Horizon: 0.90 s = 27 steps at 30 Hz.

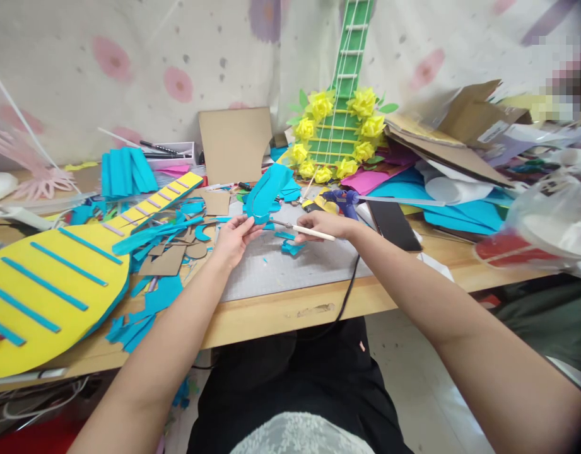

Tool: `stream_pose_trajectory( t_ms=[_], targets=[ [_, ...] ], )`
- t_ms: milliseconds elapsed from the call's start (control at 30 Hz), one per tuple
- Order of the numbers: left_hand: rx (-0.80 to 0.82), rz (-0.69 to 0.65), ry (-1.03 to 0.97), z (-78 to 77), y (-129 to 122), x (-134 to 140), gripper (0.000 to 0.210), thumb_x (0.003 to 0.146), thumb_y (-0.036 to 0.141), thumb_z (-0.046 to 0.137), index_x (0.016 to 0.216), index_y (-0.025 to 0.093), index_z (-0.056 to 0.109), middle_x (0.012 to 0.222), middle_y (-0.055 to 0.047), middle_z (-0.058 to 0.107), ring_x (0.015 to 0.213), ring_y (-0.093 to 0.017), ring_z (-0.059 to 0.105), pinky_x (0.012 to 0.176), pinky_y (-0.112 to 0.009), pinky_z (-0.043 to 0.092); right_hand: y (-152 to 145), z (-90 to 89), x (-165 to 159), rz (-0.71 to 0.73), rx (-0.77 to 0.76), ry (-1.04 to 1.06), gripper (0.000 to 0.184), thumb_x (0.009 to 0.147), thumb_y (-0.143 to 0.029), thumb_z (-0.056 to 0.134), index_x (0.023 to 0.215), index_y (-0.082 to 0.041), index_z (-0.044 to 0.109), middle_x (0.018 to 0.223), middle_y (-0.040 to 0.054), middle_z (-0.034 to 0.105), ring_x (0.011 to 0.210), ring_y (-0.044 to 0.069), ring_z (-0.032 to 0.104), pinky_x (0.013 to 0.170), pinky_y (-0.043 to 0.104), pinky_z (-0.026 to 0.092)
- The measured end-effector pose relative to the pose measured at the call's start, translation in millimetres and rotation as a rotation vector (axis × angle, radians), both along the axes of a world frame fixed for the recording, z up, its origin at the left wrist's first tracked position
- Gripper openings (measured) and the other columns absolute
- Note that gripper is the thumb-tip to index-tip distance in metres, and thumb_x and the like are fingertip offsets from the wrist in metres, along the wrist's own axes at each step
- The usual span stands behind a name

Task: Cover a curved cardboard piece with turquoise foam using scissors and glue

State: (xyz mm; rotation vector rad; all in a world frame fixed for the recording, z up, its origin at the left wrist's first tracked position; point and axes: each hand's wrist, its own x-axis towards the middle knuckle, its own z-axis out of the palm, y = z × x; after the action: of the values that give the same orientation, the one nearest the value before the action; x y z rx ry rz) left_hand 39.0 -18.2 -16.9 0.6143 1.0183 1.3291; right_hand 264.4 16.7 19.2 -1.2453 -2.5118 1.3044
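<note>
Near the middle of the table, my left hand (236,239) pinches the lower end of a curved blue paper piece (263,194) between thumb and fingers. The paper stands up and leans to the right. My right hand (321,224) is closed around a slim tool with a white handle (315,232) and a thin dark metal front. Its tip points left, at the base of the blue paper, close to my left fingertips. Whether the tip touches the paper, I cannot tell. Both hands are above a grey cutting mat (257,277).
A yellow guitar-shaped piece (58,284) lies left, beside blue scraps (160,296). Behind stand a green guitar-shaped piece (349,69) with yellow flowers and a cardboard sheet (236,142). Right are a blue glue gun (349,202), a black flat object (394,226) and a plastic-covered bucket (522,243).
</note>
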Motion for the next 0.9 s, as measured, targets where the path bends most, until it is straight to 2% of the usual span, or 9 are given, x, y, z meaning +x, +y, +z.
stream_pose_trajectory(
  t_ms=[200, 367, 467, 733, 900],
  targets=[
    [-0.032, -0.012, -0.05, 3.0, -1.3, 1.4, 0.011, 0.08, 0.005, 0.055, 0.073, 0.013, 0.051, 0.065, -0.001, 0.065, 0.069, -0.013, 0.068, 0.065, -0.019, 0.054, 0.4, -2.8, 0.1, -0.037, 0.065, 0.005, 0.049, 0.064, -0.061, 0.062, 0.06, -0.017, 0.043, 0.051, -0.0055, 0.04, 0.047, 0.006, 0.036, 0.048, 0.022, 0.024],
    [-0.042, -0.011, -0.033, 5.8, -3.4, 3.5, 0.011, 0.079, 0.004, 0.056, 0.074, 0.013, 0.051, 0.064, 0.0, 0.065, 0.066, -0.013, 0.068, 0.067, -0.021, 0.054, 1.9, 1.5, 4.1, 0.036, -0.082, 0.035, 0.046, 0.069, -0.06, 0.059, 0.065, -0.017, 0.045, 0.05, -0.0053, 0.042, 0.046, 0.006, 0.037, 0.046, 0.022, 0.026],
    [-0.026, -0.013, -0.039, 5.6, -3.6, 3.9, 0.012, 0.08, 0.003, 0.053, 0.075, 0.013, 0.05, 0.064, 0.0, 0.065, 0.065, -0.013, 0.068, 0.062, -0.019, 0.054, 3.4, 2.4, 5.6, 0.037, -0.104, 0.035, 0.045, 0.07, -0.059, 0.059, 0.066, -0.017, 0.045, 0.05, -0.005, 0.043, 0.045, 0.006, 0.037, 0.046, 0.023, 0.027],
    [-0.032, -0.009, -0.061, 2.2, -1.3, 2.3, 0.011, 0.08, 0.004, 0.053, 0.074, 0.013, 0.051, 0.065, -0.002, 0.066, 0.067, -0.013, 0.068, 0.067, -0.02, 0.054, 1.1, -1.3, 0.3, -0.012, 0.012, 0.026, 0.045, 0.066, -0.057, 0.062, 0.062, -0.016, 0.045, 0.052, -0.005, 0.041, 0.049, 0.006, 0.036, 0.049, 0.023, 0.025],
    [-0.041, -0.015, -0.113, 4.7, -2.2, 3.9, 0.014, 0.082, 0.003, 0.05, 0.073, 0.013, 0.051, 0.067, -0.002, 0.067, 0.068, -0.012, 0.068, 0.062, -0.017, 0.053, -2.6, -2.5, -3.3, -0.055, 0.099, -0.013, 0.046, 0.064, -0.057, 0.063, 0.059, -0.017, 0.041, 0.053, -0.0053, 0.037, 0.052, 0.006, 0.033, 0.051, 0.023, 0.023]
  ],
)
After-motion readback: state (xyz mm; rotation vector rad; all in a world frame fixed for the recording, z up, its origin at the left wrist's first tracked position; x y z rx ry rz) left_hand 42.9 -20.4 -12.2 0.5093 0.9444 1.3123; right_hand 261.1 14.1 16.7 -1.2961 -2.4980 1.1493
